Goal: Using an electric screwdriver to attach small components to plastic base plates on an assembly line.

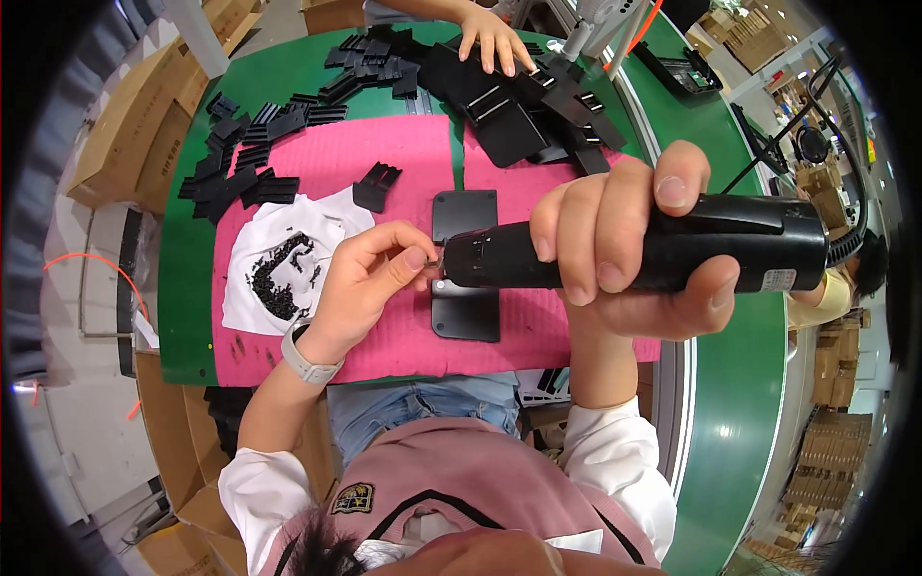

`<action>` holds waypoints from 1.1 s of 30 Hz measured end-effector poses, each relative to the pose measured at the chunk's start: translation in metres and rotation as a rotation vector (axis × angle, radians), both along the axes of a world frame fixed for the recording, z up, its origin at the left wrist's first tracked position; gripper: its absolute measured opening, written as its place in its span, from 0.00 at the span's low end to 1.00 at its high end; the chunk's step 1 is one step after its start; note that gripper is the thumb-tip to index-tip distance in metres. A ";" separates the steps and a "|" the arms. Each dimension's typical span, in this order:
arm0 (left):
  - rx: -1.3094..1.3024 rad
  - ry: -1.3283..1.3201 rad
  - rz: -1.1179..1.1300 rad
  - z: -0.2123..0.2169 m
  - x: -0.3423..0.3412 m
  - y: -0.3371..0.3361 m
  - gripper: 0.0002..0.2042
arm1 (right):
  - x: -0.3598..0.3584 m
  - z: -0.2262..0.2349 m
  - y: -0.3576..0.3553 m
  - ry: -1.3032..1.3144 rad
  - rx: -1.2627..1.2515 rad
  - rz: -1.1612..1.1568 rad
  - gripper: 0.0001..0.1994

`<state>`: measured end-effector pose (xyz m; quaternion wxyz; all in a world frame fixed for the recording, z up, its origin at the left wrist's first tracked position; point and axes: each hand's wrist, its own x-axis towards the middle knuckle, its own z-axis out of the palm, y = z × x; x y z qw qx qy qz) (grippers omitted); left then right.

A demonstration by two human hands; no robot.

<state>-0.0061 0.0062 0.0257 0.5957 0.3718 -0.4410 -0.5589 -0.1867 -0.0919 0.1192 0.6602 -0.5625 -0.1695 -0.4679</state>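
My right hand (624, 240) is wrapped around a black electric screwdriver (519, 253), which lies level and has a cable leaving its rear end. At the screwdriver's tip, the fingers of my left hand (370, 269) are pinched together; whatever small thing is between them is too hidden to make out. Under the tip, on the pink mat (384, 346), sits a flat black hinged piece with an upper plate (466, 213) and a lower plate (466, 312). Left of my left hand, a heap of tiny black screws (279, 283) rests on a crumpled white cloth (245, 250).
Several black ribbed parts (259, 134) are strewn along the far left of the green table (182, 317). Black plates (504, 125) pile up at the far side, where another person's hand (492, 38) touches them. One ribbed part (376, 186) lies near the cloth. Cardboard boxes (125, 134) stand left.
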 end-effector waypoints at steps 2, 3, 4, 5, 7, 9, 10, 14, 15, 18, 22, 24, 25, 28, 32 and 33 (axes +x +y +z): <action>-0.034 -0.104 0.052 0.001 0.001 0.001 0.07 | 0.000 -0.002 0.001 -0.004 0.010 -0.014 0.21; -0.032 -0.103 0.052 0.000 0.002 0.000 0.07 | -0.001 -0.002 0.001 0.001 0.015 -0.021 0.21; -0.042 -0.116 0.041 -0.001 0.003 0.000 0.07 | -0.001 -0.003 0.001 0.005 0.020 -0.028 0.21; -0.053 -0.129 0.030 -0.002 0.004 0.000 0.06 | 0.000 -0.004 0.001 0.006 0.023 -0.029 0.21; -0.050 -0.146 0.042 -0.001 0.003 0.000 0.06 | 0.005 -0.008 -0.001 -0.009 0.010 -0.004 0.20; -0.045 -0.164 0.058 -0.002 0.003 0.001 0.06 | 0.008 -0.011 0.002 0.012 0.064 -0.027 0.20; -0.063 -0.220 0.085 -0.001 0.002 0.002 0.06 | 0.008 -0.011 0.005 0.036 0.111 -0.059 0.19; -0.049 -0.228 0.135 -0.007 0.000 0.003 0.06 | 0.012 -0.014 0.009 0.022 0.290 -0.218 0.19; -0.046 -0.225 0.132 -0.007 0.000 0.003 0.06 | 0.013 -0.016 0.008 -0.012 0.318 -0.226 0.19; 0.095 0.018 0.034 -0.008 0.000 0.002 0.06 | 0.008 -0.016 0.000 0.024 0.377 -0.156 0.16; -0.053 -0.195 0.072 -0.006 -0.004 -0.004 0.05 | -0.001 -0.018 -0.011 0.053 0.338 -0.038 0.16; -0.231 -0.321 0.184 -0.005 -0.003 -0.009 0.05 | -0.014 -0.017 -0.018 0.114 0.271 -0.001 0.20; -0.155 -0.442 0.229 -0.003 0.000 -0.008 0.05 | -0.019 -0.017 -0.021 0.183 0.206 -0.051 0.20; -0.023 -0.425 0.284 -0.014 -0.003 -0.011 0.04 | -0.023 -0.021 -0.023 0.280 0.134 -0.188 0.19; 0.143 -0.452 0.179 -0.019 -0.006 -0.013 0.04 | -0.020 -0.029 -0.026 0.321 0.153 -0.246 0.19; 0.143 -0.465 0.171 -0.017 -0.008 -0.014 0.04 | -0.020 -0.030 -0.027 0.333 0.151 -0.261 0.19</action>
